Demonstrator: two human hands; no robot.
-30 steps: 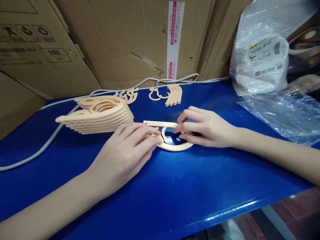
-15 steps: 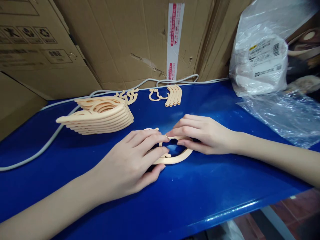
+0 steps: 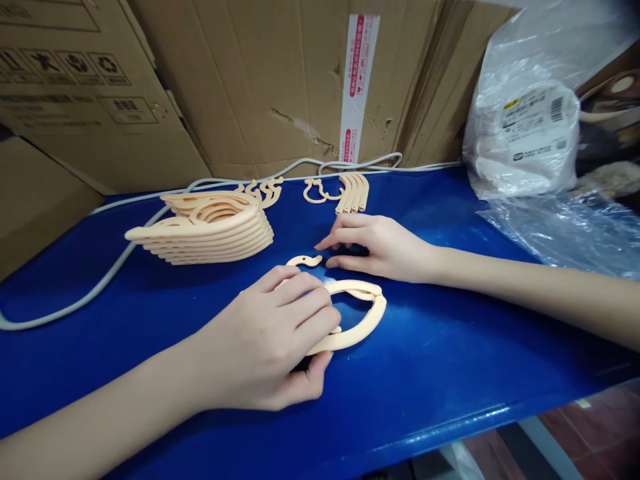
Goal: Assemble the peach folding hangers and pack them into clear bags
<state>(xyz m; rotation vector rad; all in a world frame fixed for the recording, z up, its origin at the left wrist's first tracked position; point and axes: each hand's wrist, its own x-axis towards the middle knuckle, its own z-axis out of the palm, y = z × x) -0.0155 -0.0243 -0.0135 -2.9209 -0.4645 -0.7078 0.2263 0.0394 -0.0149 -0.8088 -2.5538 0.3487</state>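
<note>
I saw the left hand (image 3: 270,340) clamped on one end of a peach plastic hanger (image 3: 361,319), its loop jutting out past the fingers, low over the blue bench (image 3: 450,373) and just nearer than the right hand (image 3: 385,248). The right hand rested loosely spread, gripping nothing, its fingertips just beside a small hook piece (image 3: 305,261). A stack of hangers (image 3: 205,230) sat beyond the left hand

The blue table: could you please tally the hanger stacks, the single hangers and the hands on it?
Hanger stack: 1
Single hanger: 1, gripped by the left hand
Hands: 2, with the right hand open beside a small hook
Total: 4
</note>
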